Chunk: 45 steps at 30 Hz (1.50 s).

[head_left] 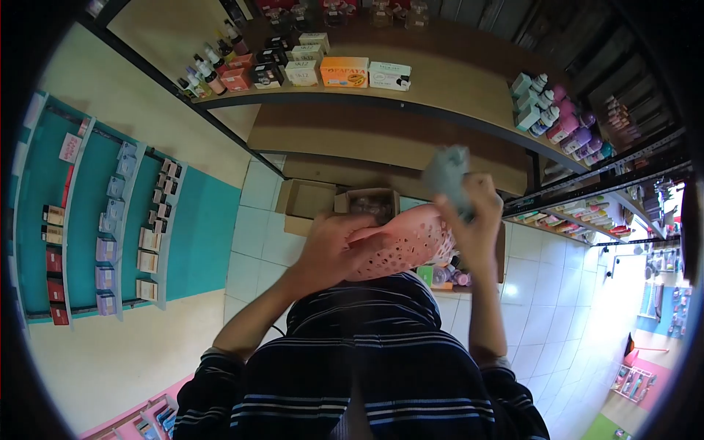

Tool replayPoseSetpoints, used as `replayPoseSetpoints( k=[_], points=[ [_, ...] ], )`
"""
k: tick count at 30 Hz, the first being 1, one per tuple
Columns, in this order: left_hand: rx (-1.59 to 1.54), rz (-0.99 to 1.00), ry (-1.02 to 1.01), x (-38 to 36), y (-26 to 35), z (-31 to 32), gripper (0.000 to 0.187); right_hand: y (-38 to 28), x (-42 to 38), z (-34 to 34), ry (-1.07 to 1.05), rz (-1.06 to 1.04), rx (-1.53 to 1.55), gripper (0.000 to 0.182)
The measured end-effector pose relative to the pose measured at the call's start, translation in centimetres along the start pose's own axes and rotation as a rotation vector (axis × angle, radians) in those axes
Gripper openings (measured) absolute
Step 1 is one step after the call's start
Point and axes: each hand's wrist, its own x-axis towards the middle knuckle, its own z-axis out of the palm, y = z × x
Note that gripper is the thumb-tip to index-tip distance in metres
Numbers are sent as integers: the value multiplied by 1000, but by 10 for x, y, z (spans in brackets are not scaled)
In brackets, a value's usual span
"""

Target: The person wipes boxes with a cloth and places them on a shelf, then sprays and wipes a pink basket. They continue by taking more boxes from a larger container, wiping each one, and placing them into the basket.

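A pink plastic basket (403,246) with many small holes is tilted in front of my body, over the striped shirt. My left hand (341,246) grips its rim on the left side, fingers curled over the edge. In my right hand (475,216) is a bunched grey-green cloth (447,176), sticking up above the fist. The right hand is at the basket's right end and overlaps it in this view. Both hands are slightly blurred.
Below the shelf, cardboard boxes (312,204) stand on the tiled floor (260,249); small bottles (444,276) show behind the basket. A wooden shelf (440,88) ahead carries soap boxes (345,72) and bottles. Display racks (110,220) line the left wall.
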Motion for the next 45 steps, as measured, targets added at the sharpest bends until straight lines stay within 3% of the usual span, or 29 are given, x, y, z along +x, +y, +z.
replayPoseSetpoints(
  k=[2, 4, 6, 7, 8, 10, 11, 13, 14, 16, 17, 18, 20, 21, 23, 24, 26, 27, 29, 31, 34, 35, 38, 39, 41, 43, 44, 45],
  points=[
    [-30, 4, 128, -1, 2, 11, 22, -26, -13, 19, 61, -423, -135, 16],
    [-353, 92, 421, 0, -7, 22, 17, -41, -25, 28, -7, -334, -96, 13],
    [-310, 67, 441, -1, 0, 19, 14, -25, -32, 42, 51, -451, -179, 13],
    [-268, 34, 462, -2, 3, 18, 12, -10, -32, 44, 63, -308, -118, 11],
    [-269, 33, 466, -4, 6, 18, 12, 3, -28, 38, 60, -311, -118, 11],
    [-139, -83, 367, -10, 9, 19, 11, 6, -10, 27, -46, 662, 286, 12],
    [-141, -81, 374, -10, 9, 20, 11, 3, -16, 26, -49, 655, 283, 12],
    [-122, -73, 432, -6, 7, 19, 14, -8, -36, 29, -140, 71, -203, 18],
    [-122, -76, 434, -6, 9, 21, 14, -16, -39, 31, -142, 70, -202, 18],
    [-323, -70, 501, -3, 15, 25, 20, -31, -40, 35, 76, -309, -321, 31],
    [-321, -63, 498, -2, 13, 24, 20, -20, -34, 39, 87, -334, -194, 38],
    [-208, -13, 490, -2, 10, 24, 19, -9, -29, 41, 89, -331, -196, 38],
    [-96, 43, 479, -1, 6, 24, 18, 9, -23, 43, 37, 317, 522, 35],
    [-102, 22, 476, -1, 5, 24, 16, 11, -24, 44, 39, 316, 520, 35],
    [-102, 13, 473, 3, 3, 23, 14, 13, -24, 46, -112, 146, 37, 31],
    [-46, 22, 469, 2, 2, 23, 13, 9, -22, 47, -107, 134, 40, 31],
    [18, 23, 476, 2, -1, 24, 12, -9, -23, 49, 104, -281, -45, 19],
    [-86, -7, 490, 4, -1, 28, 12, -21, -26, 50, 113, -310, -103, 20],
    [-190, -31, 505, 8, -1, 28, 11, -8, -34, 52, 40, -229, 19, 21],
    [-59, 54, 475, 9, 1, 26, 8, 4, -41, 47, -43, -148, 134, 22],
    [35, 72, 463, 15, 4, 20, 9, 3, -33, 37, 80, -124, 57, 34],
    [34, 71, 469, 15, 5, 16, 9, -4, -28, 30, 80, 73, 341, 33],
    [143, 117, 338, 13, 2, 7, 11, -2, -14, 25, -29, 126, 487, 36],
    [196, 196, 340, 14, -2, 8, 11, 0, -15, 26, -69, -114, 145, 36],
    [249, 275, 341, 14, -5, 7, 12, 12, -24, 31, -107, -350, -200, 37],
    [523, 484, 344, 12, -5, 5, 14, 30, -38, 39, -155, -352, -167, 38],
    [527, 485, 350, 9, -3, 3, 14, 33, -35, 37, -154, -359, -167, 38],
    [583, 421, 265, 2, 0, 2, 15, 34, -32, 36, -123, 27, 135, 40]
  ],
)
